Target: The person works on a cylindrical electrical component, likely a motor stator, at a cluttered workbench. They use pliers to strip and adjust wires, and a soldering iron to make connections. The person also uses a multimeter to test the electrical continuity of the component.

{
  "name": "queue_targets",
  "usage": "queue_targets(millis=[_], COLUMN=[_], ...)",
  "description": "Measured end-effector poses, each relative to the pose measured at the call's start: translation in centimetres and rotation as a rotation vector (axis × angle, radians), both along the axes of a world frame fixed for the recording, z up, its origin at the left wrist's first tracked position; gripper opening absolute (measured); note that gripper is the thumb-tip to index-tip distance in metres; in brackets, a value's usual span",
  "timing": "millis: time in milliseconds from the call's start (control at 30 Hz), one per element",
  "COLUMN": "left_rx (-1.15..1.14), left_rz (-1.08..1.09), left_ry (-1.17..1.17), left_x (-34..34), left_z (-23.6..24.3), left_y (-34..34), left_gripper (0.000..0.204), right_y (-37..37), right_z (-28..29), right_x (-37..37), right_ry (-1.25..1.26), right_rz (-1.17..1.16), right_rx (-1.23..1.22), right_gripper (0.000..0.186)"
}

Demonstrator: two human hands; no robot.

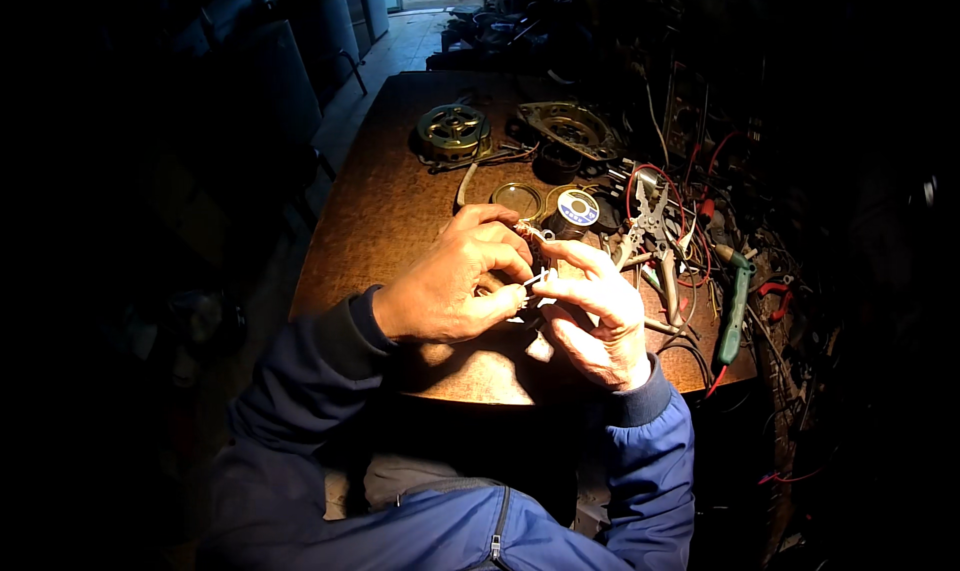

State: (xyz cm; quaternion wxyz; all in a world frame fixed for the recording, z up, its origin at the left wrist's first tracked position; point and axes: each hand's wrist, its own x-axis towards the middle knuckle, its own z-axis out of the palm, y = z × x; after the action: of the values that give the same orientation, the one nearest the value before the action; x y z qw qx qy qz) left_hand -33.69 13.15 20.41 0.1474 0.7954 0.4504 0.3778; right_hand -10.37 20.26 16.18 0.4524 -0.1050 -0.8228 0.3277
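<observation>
Nearest, above the blue jacket (470, 521), the left hand (450, 281) curls its fingers around a small dark part (537, 251) with copper-coloured strands, held over the table's near side. The right hand (595, 321) bends its fingers against a thin white piece (538, 278) there; whether it pinches it, I cannot tell. The brown tabletop (350, 221) is brightly lit here. To the right lie a green-handled tool (736, 311) and pliers (652, 216) among tangled wires; beyond the hands, a spool (577, 208), then a round metal cover (453, 129). Farther off, pale floor (408, 46) leads through the dark room toward daylight.

Head-worn fisheye, downward over the table (385, 201)
</observation>
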Motion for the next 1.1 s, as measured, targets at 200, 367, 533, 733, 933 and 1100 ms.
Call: queue_targets(millis=[200, 367, 533, 733, 933, 1100], left_rx=[-0.014, -0.017, -0.023, -0.064, -0.122, -0.187], left_rz=[0.034, 0.036, 0.062, 0.073, 0.040, 0.023], left_ry=[-0.049, -0.063, -0.072, -0.088, -0.069, -0.062], left_x=[0.51, 0.67, 0.96, 0.94, 0.48, 0.02], left_z=[-0.51, -0.44, -0.43, -0.44, -0.09, 0.12], left_y=[-0.05, 0.04, 0.00, 0.05, 0.04, -0.06], left_gripper=[0.010, 0.008, 0.008, 0.008, 0.007, 0.005], right_y=[-0.05, -0.13, -0.11, -0.20, -0.27, -0.06], right_z=[0.10, 0.23, 0.25, -0.03, -0.21, 0.01], right_x=[0.02, 0.35, 0.41, -0.02, -0.03, 0.23], right_ry=[0.001, -0.034, -0.039, 0.023, 0.025, -0.002], right_rz=[-0.013, 0.012, 0.002, -0.040, -0.042, -0.005], right_rx=[0.034, 0.018, 0.026, 0.035, 0.010, 0.047], right_gripper=[0.047, 0.044, 0.044, 0.044, 0.041, 0.041])
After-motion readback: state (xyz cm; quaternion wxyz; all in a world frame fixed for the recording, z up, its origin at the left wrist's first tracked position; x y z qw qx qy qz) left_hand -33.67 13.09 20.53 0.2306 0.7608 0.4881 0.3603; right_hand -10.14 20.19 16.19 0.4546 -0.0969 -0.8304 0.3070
